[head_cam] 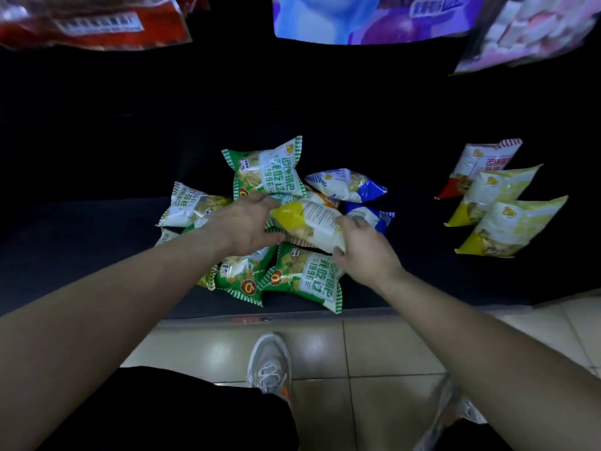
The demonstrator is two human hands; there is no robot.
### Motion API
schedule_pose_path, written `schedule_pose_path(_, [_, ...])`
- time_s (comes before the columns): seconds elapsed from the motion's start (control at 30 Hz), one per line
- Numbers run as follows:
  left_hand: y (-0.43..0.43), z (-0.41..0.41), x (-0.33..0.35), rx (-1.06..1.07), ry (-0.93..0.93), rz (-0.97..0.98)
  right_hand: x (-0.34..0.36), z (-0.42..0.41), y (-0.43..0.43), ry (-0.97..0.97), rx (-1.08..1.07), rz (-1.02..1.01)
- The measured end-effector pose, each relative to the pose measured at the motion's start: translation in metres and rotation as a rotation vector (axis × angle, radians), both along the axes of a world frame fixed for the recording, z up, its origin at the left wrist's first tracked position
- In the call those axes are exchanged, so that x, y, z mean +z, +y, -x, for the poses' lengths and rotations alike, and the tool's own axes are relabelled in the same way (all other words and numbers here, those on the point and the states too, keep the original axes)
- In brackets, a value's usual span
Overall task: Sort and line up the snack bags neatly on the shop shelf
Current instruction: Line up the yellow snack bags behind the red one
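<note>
Gripping yellow snack bag (309,222), right hand (366,255)

The location is presenting as a retail shop. A dark shelf (97,249) is carrying a pile of snack bags (270,170), the same branded design repeating in green, blue and yellow. Three more bags are standing in an overlapping row (497,190) at the right. Larger printed packs (357,17) are showing above. A label strip (250,319) is running along the shelf's front edge, with a tiled floor (383,346) lying below.
</note>
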State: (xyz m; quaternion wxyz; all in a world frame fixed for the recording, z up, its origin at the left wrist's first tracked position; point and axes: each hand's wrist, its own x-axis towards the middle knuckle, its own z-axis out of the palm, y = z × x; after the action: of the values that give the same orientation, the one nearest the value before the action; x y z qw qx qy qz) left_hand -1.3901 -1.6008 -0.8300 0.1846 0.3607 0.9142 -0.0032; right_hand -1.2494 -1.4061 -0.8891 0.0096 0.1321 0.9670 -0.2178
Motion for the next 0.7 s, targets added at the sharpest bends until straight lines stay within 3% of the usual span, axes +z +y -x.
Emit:
schedule_pose_path(0.23, [0.003, -0.005, 0.011, 0.032, -0.006, -0.016, 0.043, 0.008, 0.058, 0.065, -0.193, 0.122])
schedule_pose_path(0.6, [0.013, -0.005, 0.005, 0.006, -0.040, 0.036, 0.000, -0.002, 0.059, -0.128, -0.241, 0.266])
schedule_pose_path(0.7, [0.016, -0.007, 0.004, -0.004, -0.045, 0.038, -0.005, 0.001, 0.052, -0.103, -0.229, 0.246])
